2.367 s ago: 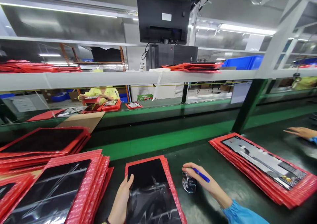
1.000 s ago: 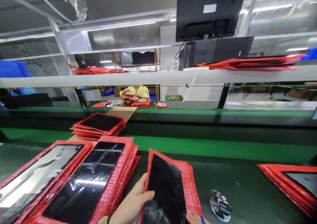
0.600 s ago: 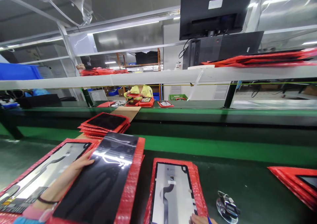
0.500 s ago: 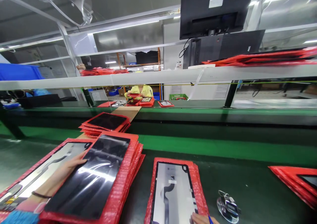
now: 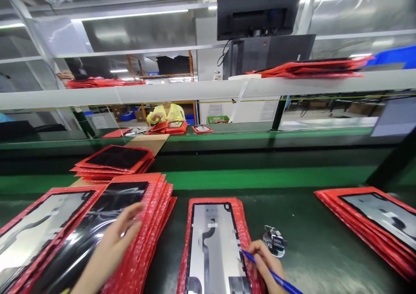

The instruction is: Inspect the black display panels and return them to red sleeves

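Observation:
My right hand [image 5: 267,263] is closed around a blue pen [image 5: 280,281], its tip at the right edge of a silver-backed screen panel [image 5: 214,242]. That panel lies back side up on a red bubble bag [image 5: 241,218], in front of me. On the left, my left hand [image 5: 118,233] is over a glossy black screen panel [image 5: 125,194], thumb and fingers apart and holding nothing. Whether it touches the panel I cannot tell. Under the black panel is a stack of red bubble bags [image 5: 152,218]. Another silver-backed panel [image 5: 42,224] lies at the far left.
A small metal dispenser-like object [image 5: 274,241] stands right of the middle panel. Further right is a stack of red bags [image 5: 367,224] with a panel on top. Behind the left stack sits another bagged pile [image 5: 113,159]. A person in yellow [image 5: 167,112] works across the bench.
My left hand has let go of the black panel's left edge and moved right over it. My right hand has come further into view with the pen. The view has turned right.

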Available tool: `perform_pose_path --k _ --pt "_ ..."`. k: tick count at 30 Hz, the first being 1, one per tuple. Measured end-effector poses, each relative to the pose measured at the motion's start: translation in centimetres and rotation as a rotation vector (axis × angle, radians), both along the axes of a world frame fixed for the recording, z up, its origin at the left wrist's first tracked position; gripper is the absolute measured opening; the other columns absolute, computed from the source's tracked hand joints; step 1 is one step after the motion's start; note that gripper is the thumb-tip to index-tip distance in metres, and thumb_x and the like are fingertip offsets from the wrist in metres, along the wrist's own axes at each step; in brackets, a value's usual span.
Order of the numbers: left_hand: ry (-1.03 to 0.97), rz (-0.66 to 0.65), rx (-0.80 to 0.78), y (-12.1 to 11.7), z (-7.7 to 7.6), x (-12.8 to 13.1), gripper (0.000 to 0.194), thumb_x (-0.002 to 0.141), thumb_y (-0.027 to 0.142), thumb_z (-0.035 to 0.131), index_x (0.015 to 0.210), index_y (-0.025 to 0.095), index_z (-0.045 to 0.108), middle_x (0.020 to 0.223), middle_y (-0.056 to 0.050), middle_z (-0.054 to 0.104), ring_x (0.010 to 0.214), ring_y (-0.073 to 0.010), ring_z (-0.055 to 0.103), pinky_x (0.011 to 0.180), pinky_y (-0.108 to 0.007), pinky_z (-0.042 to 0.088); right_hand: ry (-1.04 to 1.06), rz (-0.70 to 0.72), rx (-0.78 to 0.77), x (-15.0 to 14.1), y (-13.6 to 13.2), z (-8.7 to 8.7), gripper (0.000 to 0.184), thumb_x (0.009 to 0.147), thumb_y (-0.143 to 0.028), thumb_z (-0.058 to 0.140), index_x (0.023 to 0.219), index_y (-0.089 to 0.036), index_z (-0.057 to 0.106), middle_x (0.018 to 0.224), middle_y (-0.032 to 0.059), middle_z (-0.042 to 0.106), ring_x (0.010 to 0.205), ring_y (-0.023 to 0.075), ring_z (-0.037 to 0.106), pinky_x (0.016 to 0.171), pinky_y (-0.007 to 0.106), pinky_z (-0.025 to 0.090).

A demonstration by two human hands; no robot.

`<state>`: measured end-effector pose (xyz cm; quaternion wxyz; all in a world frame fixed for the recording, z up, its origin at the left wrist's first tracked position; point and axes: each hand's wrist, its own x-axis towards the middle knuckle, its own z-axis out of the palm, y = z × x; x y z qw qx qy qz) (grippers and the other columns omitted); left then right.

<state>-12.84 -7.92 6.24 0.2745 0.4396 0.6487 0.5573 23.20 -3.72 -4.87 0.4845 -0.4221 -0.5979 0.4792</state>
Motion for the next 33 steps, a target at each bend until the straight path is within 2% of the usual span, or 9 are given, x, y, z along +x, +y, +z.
perform_pose_path --k 3,6,9,14,18,21,24,29,33 --pt "-0.356 -0.254 -0.162 0.6 -3.8 5.2 0.046 0.055 0.034 0.081 0.096 0.019 0.067 0.099 -0.010 0.070 0.097 -0.0291 0.063 0.090 -0.040 0.047 -0.199 0.007 -0.023 -0.7 -0.3 1.2 0.025 0.085 -0.041 0.057 0.070 -0.020 0.058 0.062 -0.0011 0.062 0.058 0.0156 0.058 0.055 0.024 0.043" --pt "-0.447 -0.280 -0.252 1.5 -6.8 7.9 0.044 0.048 0.025 0.080 0.090 0.017 0.068 0.093 -0.011 0.071 0.088 -0.0281 0.064 0.086 -0.043 0.049 -0.369 -0.008 -0.017 -1.5 -0.6 1.2 0.021 0.075 -0.029 0.063 0.058 -0.021 0.052 0.056 -0.0026 0.057 0.057 0.0156 0.056 0.054 0.023 0.040" --pt "-0.479 -0.266 -0.284 1.9 -8.0 8.7 0.041 0.048 0.020 0.075 0.088 0.017 0.068 0.095 -0.010 0.070 0.093 -0.0266 0.063 0.089 -0.040 0.046 -0.431 -0.024 0.009 -2.2 -0.5 0.7 0.028 0.072 -0.028 0.061 0.051 -0.022 0.044 0.052 -0.0040 0.051 0.056 0.0145 0.051 0.055 0.023 0.038" --pt "-0.557 -0.297 -0.329 1.8 -7.6 9.2 0.037 0.054 0.015 0.069 0.090 0.016 0.068 0.095 -0.009 0.070 0.094 -0.0232 0.064 0.085 -0.034 0.047 -0.448 0.008 0.021 -2.7 -0.4 0.6 0.029 0.070 -0.026 0.057 0.050 -0.022 0.036 0.050 -0.0049 0.044 0.053 0.0136 0.045 0.056 0.025 0.035" --pt "-0.595 -0.292 -0.327 1.9 -8.0 8.9 0.033 0.062 0.015 0.066 0.095 0.017 0.065 0.090 -0.006 0.070 0.088 -0.0198 0.065 0.079 -0.031 0.048 -0.449 0.051 0.009 -2.8 -0.5 0.7 0.026 0.068 -0.026 0.055 0.051 -0.023 0.035 0.050 -0.0049 0.042 0.051 0.0139 0.043 0.055 0.027 0.032" --pt "-0.608 -0.272 -0.332 2.1 -8.2 8.5 0.035 0.064 0.017 0.067 0.098 0.017 0.062 0.088 -0.005 0.069 0.084 -0.0182 0.065 0.077 -0.031 0.048 -0.417 0.028 -0.015 -2.7 -0.5 0.6 0.027 0.068 -0.029 0.055 0.050 -0.023 0.036 0.051 -0.0035 0.043 0.055 0.0157 0.044 0.059 0.028 0.032" --pt "-0.598 -0.256 -0.328 2.6 -7.5 8.7 0.038 0.062 0.019 0.070 0.098 0.017 0.060 0.084 -0.003 0.069 0.076 -0.0171 0.064 0.070 -0.029 0.047 -0.327 -0.007 -0.066 -2.5 -0.4 0.4 0.033 0.071 -0.037 0.058 0.050 -0.023 0.037 0.051 -0.0029 0.044 0.057 0.0160 0.043 0.060 0.028 0.033" --pt "-0.591 -0.387 -0.282 3.3 -5.1 11.8 0.041 0.058 0.018 0.075 0.097 0.014 0.062 0.085 -0.007 0.072 0.083 -0.0222 0.067 0.080 -0.032 0.048 -0.090 0.062 -0.205 -2.4 0.2 0.2 0.046 0.075 -0.063 0.054 0.057 -0.024 0.039 0.043 -0.0053 0.046 0.040 0.0101 0.037 0.044 0.022 0.029" --pt "-0.583 -0.408 -0.270 3.7 -4.7 14.3 0.046 0.061 0.015 0.067 0.106 0.013 0.060 0.093 -0.010 0.074 0.081 -0.0261 0.069 0.075 -0.037 0.051 0.055 0.086 -0.249 -2.3 0.4 0.0 0.054 0.073 -0.074 0.052 0.066 -0.020 0.050 0.039 -0.0038 0.052 0.032 0.0078 0.035 0.036 0.019 0.022"
